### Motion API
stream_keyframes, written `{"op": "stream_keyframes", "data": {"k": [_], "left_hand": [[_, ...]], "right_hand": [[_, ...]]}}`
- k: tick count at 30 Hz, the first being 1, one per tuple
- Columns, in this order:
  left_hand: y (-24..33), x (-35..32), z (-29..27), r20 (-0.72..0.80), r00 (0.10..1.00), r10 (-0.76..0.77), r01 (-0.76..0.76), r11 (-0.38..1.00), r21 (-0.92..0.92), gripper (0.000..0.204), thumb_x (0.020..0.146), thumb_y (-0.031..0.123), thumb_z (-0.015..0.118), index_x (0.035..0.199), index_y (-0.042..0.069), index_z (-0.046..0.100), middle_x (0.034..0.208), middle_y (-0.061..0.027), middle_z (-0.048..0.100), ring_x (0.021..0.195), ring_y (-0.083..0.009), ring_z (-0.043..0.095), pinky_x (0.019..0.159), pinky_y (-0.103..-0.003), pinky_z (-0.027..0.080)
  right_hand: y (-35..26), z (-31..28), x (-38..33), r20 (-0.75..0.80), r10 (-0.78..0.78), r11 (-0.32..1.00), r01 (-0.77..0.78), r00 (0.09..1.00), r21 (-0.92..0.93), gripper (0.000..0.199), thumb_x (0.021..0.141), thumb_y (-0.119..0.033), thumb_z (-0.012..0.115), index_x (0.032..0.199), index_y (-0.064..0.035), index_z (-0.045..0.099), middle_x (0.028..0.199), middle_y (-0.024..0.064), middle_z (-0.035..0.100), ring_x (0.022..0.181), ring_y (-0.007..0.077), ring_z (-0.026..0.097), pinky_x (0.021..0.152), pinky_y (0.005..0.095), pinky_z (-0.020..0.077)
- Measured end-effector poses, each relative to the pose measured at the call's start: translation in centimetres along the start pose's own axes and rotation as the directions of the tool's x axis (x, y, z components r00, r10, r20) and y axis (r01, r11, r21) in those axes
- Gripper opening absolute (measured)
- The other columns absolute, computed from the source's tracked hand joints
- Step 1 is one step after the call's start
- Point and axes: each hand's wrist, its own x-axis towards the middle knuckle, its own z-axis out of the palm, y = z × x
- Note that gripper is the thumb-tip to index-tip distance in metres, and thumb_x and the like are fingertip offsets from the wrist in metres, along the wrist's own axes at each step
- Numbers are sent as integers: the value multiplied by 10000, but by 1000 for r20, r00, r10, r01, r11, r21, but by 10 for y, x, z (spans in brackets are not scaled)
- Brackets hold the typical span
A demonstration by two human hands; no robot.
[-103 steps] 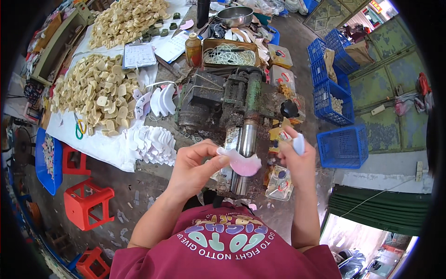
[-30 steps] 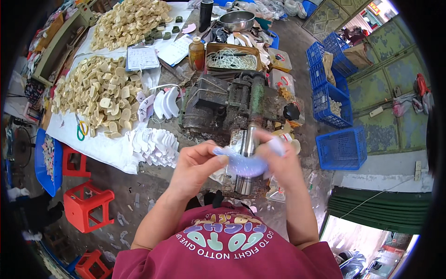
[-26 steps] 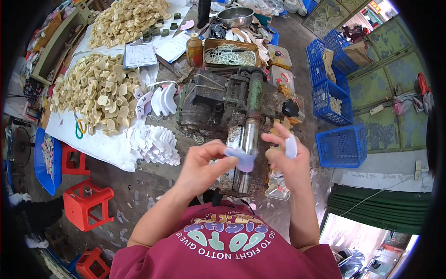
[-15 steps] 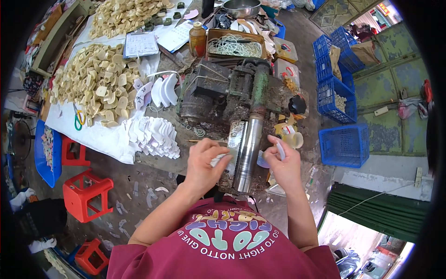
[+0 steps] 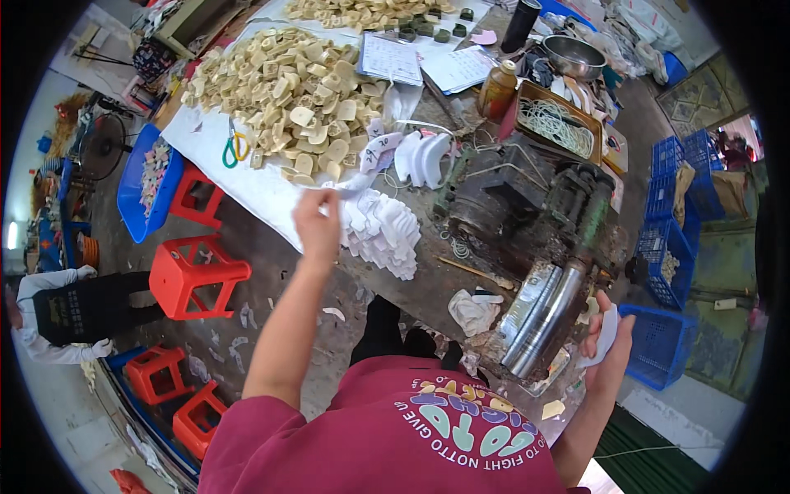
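My right hand (image 5: pixel 607 350) is closed on a thin white curved piece (image 5: pixel 607 333), held just to the right of a grimy green machine's shiny steel roller (image 5: pixel 539 329). Out to the left, my left arm reaches over the edge of the white-covered table. My left hand (image 5: pixel 318 224) has its fingers pinched together beside a heap of white wavy-edged pieces (image 5: pixel 383 230). A blurred pale strip (image 5: pixel 350 186) shows at its fingertips; whether the fingers grip it is unclear. Left of the roller lies a crumpled white cloth (image 5: pixel 474 312).
A big heap of beige moulded pieces (image 5: pixel 288 90) covers the table, with scissors (image 5: pixel 236 148) at its edge. Larger white curved pieces (image 5: pixel 424 159) lie by the machine (image 5: pixel 502 185). Red stools (image 5: pixel 193 276) stand left, blue crates (image 5: pixel 658 346) right. Another person (image 5: pixel 78 309) is at far left.
My left hand has moved from beside the roller leftward to the white heap. My right hand still holds a white piece. The view has turned left, and the crumpled cloth now shows.
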Motion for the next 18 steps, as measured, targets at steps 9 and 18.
{"op": "stream_keyframes", "data": {"k": [9, 18], "left_hand": [[-94, -35, -23, 341, 937, 70, -238, 845, 479, 170, 739, 57, 636, 891, 103, 697, 983, -112, 624, 950, -301, 588, 853, -452, 419], [71, -94, 3, 225, 952, 209, -217, 976, 10, 256, 714, 64, 711, 966, 90, 675, 1049, -125, 597, 1035, -305, 542, 918, -414, 371]], "right_hand": [[-5, 11, 2, -10, -60, 994, 59, 998, -87, 524, 812, 10, 577, 1327, 49, 487, 993, 46, 626, 707, 95, 583, 679, 201, 469], [4, -12, 1, 98, -55, 730, 107, 994, -675, 530, 790, 51, 624, 1308, -12, 527, 810, 51, 662, 720, 80, 594, 710, 227, 492]]}}
